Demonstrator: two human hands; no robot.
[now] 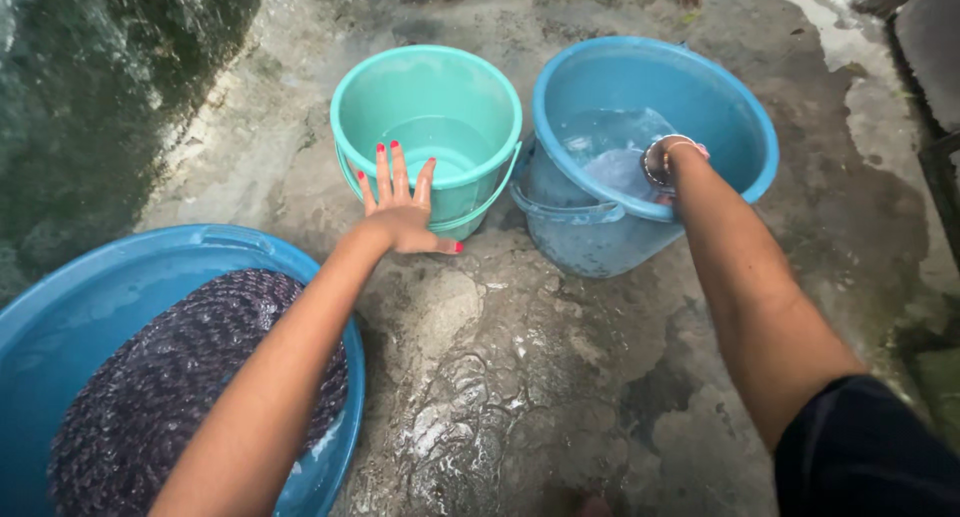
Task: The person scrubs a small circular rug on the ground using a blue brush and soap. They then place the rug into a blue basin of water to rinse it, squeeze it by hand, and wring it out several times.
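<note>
Fingers of left hand [405, 217] spread on teal bucket [428, 127]; right hand [672, 162] grip unclear, perhaps underwater.

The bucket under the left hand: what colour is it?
The bucket touched by the left hand is turquoise green, seen in the head view.

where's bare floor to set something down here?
Free: wet concrete between the two forearms, below both buckets, and a strip right of the blue bucket. Crowded: green bucket and blue bucket nearly touch; blue basin with dark cloth fills lower left.
</note>
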